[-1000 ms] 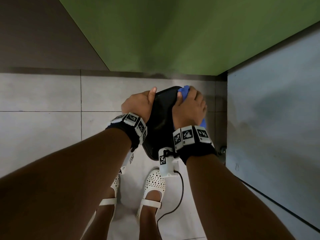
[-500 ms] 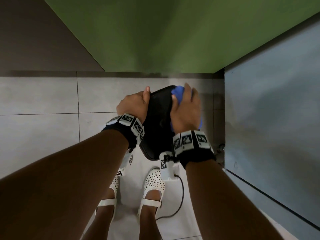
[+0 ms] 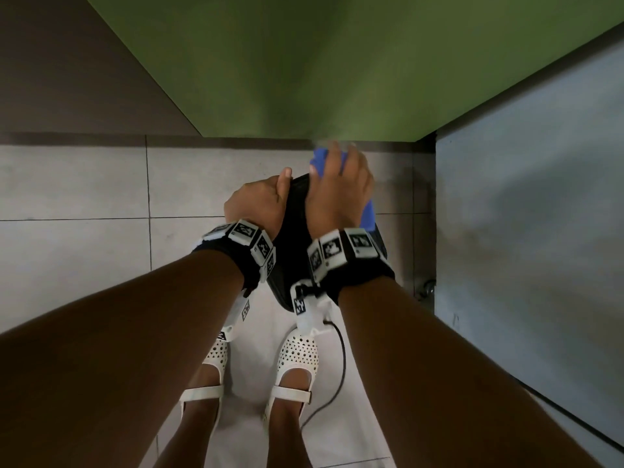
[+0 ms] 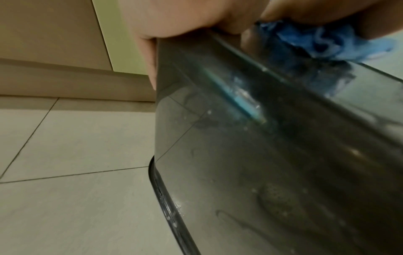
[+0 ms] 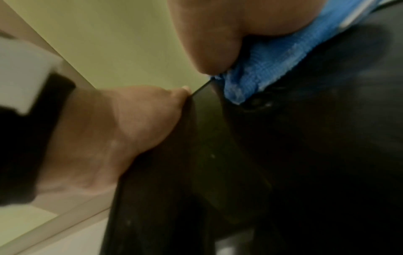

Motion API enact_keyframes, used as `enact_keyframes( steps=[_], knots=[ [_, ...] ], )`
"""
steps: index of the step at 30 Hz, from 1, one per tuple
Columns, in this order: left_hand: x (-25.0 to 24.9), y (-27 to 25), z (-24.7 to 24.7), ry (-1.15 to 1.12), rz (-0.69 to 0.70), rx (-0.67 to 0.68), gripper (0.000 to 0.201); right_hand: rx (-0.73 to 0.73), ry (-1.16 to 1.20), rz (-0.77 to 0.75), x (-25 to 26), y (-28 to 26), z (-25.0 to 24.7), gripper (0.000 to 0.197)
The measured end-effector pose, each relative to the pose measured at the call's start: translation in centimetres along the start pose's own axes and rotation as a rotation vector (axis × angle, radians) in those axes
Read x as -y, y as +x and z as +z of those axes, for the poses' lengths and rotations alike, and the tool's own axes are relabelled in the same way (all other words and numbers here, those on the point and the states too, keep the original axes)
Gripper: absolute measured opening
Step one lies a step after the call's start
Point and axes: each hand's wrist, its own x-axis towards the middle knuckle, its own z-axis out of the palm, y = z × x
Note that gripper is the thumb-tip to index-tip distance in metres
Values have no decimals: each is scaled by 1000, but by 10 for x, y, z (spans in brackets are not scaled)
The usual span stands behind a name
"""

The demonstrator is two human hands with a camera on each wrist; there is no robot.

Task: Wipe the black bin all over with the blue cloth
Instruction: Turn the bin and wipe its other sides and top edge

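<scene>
The black bin stands tilted on the tiled floor between my two hands. My left hand grips its left edge, thumb up along the rim, and its palm shows in the left wrist view against the glossy wall of the bin. My right hand holds the blue cloth against the bin's far top edge; more cloth hangs at the right side. In the right wrist view the blue cloth lies pressed on the dark bin under my thumb.
A green wall rises just behind the bin, a brown wall to its left. A grey panel closes the right side. My feet in white shoes stand just behind the bin, with a black cable beside them.
My right hand has slid the blue cloth forward along the bin, up to its far top edge. The left hand keeps its grip on the left edge.
</scene>
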Motion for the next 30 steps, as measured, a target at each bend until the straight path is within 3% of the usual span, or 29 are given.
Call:
enact_keyframes(
  steps=[2, 4, 6, 9, 11, 15, 17, 21, 24, 27, 30],
  knots=[
    [-1, 0, 1, -5, -17, -4, 59, 25, -38, -143, 7, 4, 0, 55],
    [-2, -1, 2, -11, -42, -5, 59, 42, -42, -179, 0, 0, 2, 58],
    [-2, 1, 2, -11, -60, -7, 60, 12, -27, -56, -12, -13, 7, 59],
    [-1, 1, 3, -15, -66, -11, 61, -234, -94, 200, -31, -44, 19, 57],
    [-1, 0, 2, -27, -67, -17, 61, -284, -75, 321, -41, -61, 23, 58],
    [-1, -2, 3, -56, -76, -22, 62, -347, 33, 421, -43, -56, 18, 50],
    [-2, -5, 5, -106, -116, -27, 62, -312, 49, 428, -45, -46, 15, 46],
    [2, -30, 17, -284, -216, -77, 58, -189, 7, 171, -52, -25, -4, 48],
    [9, -56, 28, -429, -296, -113, 50, 40, -2, -70, -47, -2, -15, 50],
    [12, -80, 40, -539, -393, -116, 48, 109, -11, -289, -35, 11, -17, 54],
    [16, -78, 41, -565, -460, -112, 53, 128, -27, -372, -32, 13, -13, 50]
  ],
)
